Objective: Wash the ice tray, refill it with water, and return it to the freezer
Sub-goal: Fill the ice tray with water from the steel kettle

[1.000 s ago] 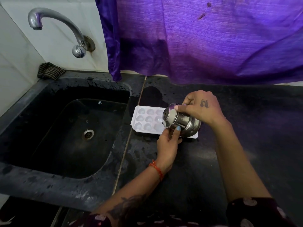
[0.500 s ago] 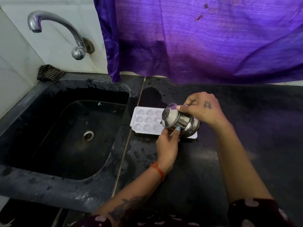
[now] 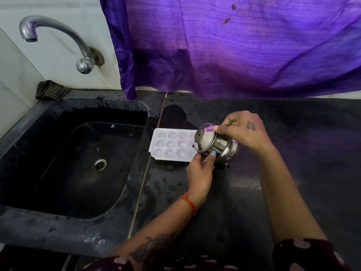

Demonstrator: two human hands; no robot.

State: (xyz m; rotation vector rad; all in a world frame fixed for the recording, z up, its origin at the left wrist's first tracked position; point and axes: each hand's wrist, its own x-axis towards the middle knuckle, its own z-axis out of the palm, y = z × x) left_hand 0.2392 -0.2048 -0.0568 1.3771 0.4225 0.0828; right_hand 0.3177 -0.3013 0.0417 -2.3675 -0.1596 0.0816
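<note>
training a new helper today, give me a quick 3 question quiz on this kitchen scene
1. True or false: the ice tray sits inside the sink.
2. Which hand holds the steel pot from above? A) left hand B) right hand C) neither
3. Fill in: the pot is tipped on its side over the ____ end of the tray.

Key:
1. False; it lies on the counter, right of the sink.
2. B; the right hand grips it from above, the left hand steadies it from below.
3. Right.
</note>
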